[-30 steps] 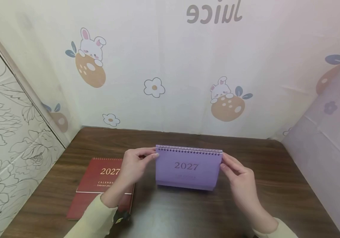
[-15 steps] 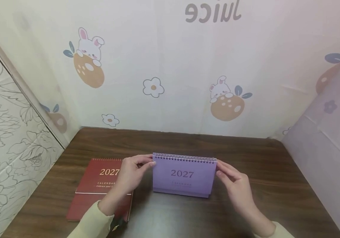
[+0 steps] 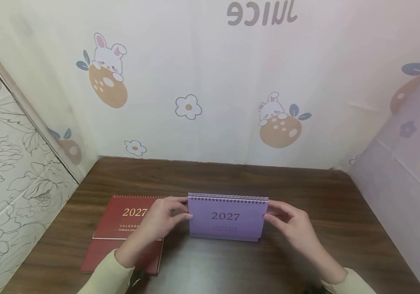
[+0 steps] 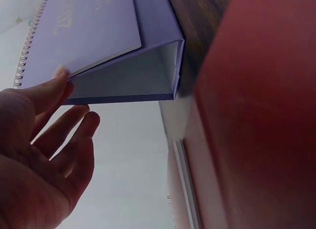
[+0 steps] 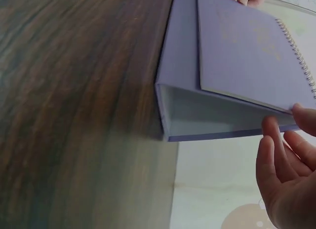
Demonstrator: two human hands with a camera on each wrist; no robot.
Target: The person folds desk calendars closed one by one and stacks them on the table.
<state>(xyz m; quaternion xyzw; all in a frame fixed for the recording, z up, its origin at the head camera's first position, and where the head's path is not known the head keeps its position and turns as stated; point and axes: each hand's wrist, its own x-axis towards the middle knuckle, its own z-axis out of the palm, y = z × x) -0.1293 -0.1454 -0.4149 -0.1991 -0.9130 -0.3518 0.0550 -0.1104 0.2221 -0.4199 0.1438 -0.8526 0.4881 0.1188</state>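
A purple 2027 desk calendar (image 3: 225,224) with a spiral binding along its top stands like a tent on the wooden table. My left hand (image 3: 164,218) pinches its left side edge, thumb on the front cover and fingers toward the back. At the opposite edge my right hand (image 3: 293,224) pinches in the same way. Both wrist views show the hollow triangular side of the purple calendar (image 4: 123,73), its base board against the table. In the right wrist view, the right thumb lies at the cover's edge near the spiral, beside the right hand's curved fingers (image 5: 276,155).
A red 2027 calendar (image 3: 121,253) lies flat on the table (image 3: 210,269) at the left, partly covered by my left forearm. Behind the table hangs a pale curtain (image 3: 224,73) printed with rabbits and oranges. A white floral-patterned panel (image 3: 18,171) borders the left side.
The purple calendar has come nearer to me and slightly left, held by both hands. Since half a second ago, both thumbs sit lower on its side edges.
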